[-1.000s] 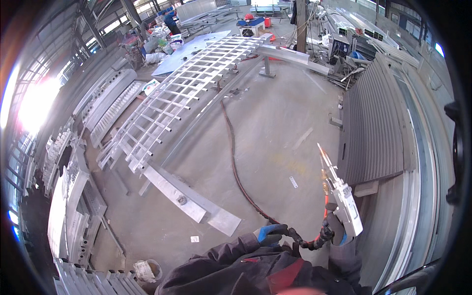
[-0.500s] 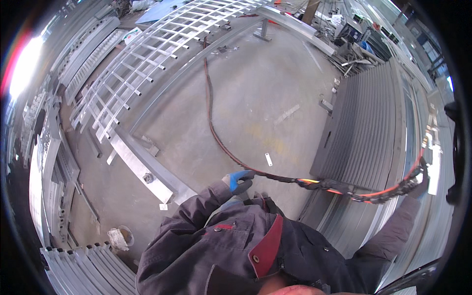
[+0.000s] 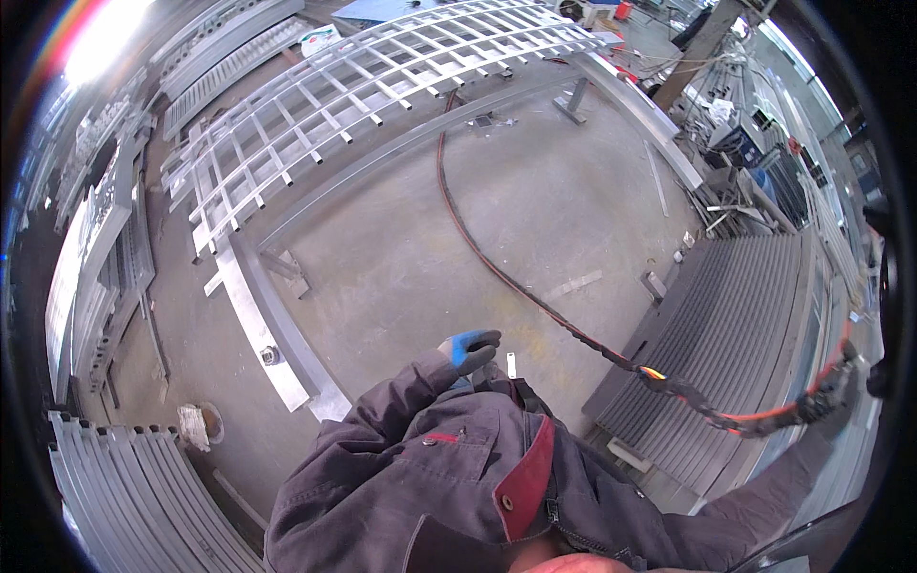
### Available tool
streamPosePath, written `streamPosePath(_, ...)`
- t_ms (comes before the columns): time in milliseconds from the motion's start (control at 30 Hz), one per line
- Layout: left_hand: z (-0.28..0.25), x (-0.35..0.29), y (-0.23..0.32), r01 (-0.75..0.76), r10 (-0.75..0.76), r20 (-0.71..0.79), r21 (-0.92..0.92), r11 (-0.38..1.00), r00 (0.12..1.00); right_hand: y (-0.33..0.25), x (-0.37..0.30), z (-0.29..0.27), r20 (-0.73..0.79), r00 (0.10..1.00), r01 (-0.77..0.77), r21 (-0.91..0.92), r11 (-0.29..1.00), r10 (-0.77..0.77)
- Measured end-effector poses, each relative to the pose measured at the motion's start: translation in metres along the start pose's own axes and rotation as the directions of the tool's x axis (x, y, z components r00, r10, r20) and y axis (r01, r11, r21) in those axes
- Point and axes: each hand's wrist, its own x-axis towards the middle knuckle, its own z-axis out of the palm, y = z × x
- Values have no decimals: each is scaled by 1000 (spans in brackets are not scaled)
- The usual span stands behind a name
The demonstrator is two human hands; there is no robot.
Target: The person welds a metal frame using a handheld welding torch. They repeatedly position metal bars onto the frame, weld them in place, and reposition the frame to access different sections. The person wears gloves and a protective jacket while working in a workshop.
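Note:
My left hand, in a blue and dark grey glove, is held in front of my chest. Its fingers are slightly bent with the thumb apart, and nothing shows in them. Far out to the right, my dark-gloved right hand is closed around a taped cable bundle. Black wrapping covers most of the bundle, with orange and yellow stretches showing through. From that hand the cable sags, then runs away over the concrete floor toward a metal lattice frame. My right fingers are dark and partly hidden by the bundle.
A long metal beam with a nut-like piece on it supports the lattice at left. Stacked dark ribbed profiles lie to the right, and metal tubes at lower left. Scrap is heaped at far right beside a post.
The view has shifted, with the lattice now further right in it. The cable has slid right, away from my left hand. My right hand keeps the bundle, lower in view.

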Motion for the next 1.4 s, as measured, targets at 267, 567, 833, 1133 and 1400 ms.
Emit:
streamPosePath(267,-46,69,62,-83,58,138,181,980,989,-285,-127,303,891,337,-442,435,785,-304)
streamPosePath(567,-197,109,114,-87,115,198,-142,986,973,-471,-183,557,777,-267,-720,232,654,-570)
streamPosePath(833,-326,144,199,-119,121,226,-24,993,966,-594,-180,691,675,-355,-774,175,608,-646)
streamPosePath(1133,-460,222,238,-287,311,84,-219,933,947,-718,-178,840,580,-419,-658,335,674,-698)
streamPosePath(1400,-564,267,243,-473,419,-306,-129,871,855,-833,-196,955,410,-755,-410,313,856,-512)
